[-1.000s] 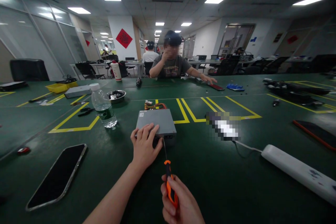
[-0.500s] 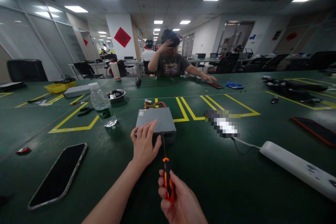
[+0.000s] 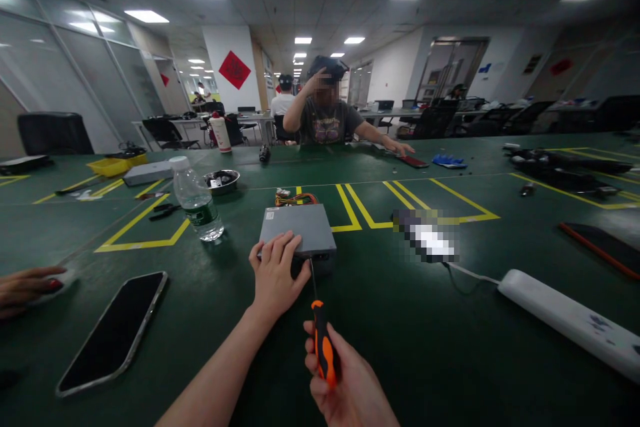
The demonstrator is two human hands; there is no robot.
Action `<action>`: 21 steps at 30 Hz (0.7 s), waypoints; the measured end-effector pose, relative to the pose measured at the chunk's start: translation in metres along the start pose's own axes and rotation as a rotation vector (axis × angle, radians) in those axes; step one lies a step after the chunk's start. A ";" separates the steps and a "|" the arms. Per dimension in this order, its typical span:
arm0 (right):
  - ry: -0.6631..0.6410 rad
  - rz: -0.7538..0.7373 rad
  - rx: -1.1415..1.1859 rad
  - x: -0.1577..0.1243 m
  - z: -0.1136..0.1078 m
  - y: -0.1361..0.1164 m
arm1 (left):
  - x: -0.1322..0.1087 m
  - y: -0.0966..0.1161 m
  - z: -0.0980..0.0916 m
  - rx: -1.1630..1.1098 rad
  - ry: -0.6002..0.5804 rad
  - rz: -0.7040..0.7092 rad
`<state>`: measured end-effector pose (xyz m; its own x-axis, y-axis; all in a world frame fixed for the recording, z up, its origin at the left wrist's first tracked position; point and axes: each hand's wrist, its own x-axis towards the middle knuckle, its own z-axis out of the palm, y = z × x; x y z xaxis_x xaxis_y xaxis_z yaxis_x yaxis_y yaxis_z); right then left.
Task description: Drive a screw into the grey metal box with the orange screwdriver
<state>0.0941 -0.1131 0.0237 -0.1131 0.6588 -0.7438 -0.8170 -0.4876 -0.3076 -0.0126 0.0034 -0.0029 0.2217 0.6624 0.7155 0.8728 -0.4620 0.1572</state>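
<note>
A grey metal computer power supply lies on the green table in front of me, its coloured cable bundle at the far side. My left hand grips its near left part, fingers over the top and thumb against the front face. In my right hand is an orange and black screwdriver, held by the handle. Its thin shaft points away from me, and the tip meets the front face beside my left thumb. Whatever the tip touches is too small to make out.
A water bottle and a metal bowl stand left. Nearer lie a phone and another person's hand at a small red object. A white power strip lies right. Across the table sits a person.
Another person's hand has come in from the left edge onto the small red object. The screwdriver handle has turned a little in my right hand; my left hand stays on the power supply.
</note>
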 end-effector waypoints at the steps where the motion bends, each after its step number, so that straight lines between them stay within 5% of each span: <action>1: -0.011 -0.011 0.008 0.001 -0.001 0.000 | 0.000 0.000 0.001 0.000 0.003 -0.003; 6: -0.025 -0.106 0.033 0.003 -0.003 0.000 | 0.001 0.000 0.001 -0.010 0.014 -0.010; 11: -0.006 0.028 -0.023 -0.004 0.007 -0.001 | 0.001 0.001 0.001 -0.008 0.009 -0.012; 18: -0.069 -0.070 -0.002 0.001 0.002 0.005 | 0.000 0.000 0.002 -0.017 0.014 -0.011; 21: -0.053 0.020 -0.003 -0.004 0.005 0.002 | 0.000 0.000 0.002 -0.017 0.022 -0.012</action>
<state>0.0899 -0.1140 0.0288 -0.1595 0.6786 -0.7170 -0.8125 -0.5027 -0.2951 -0.0116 0.0048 -0.0045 0.2010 0.6548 0.7286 0.8680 -0.4638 0.1773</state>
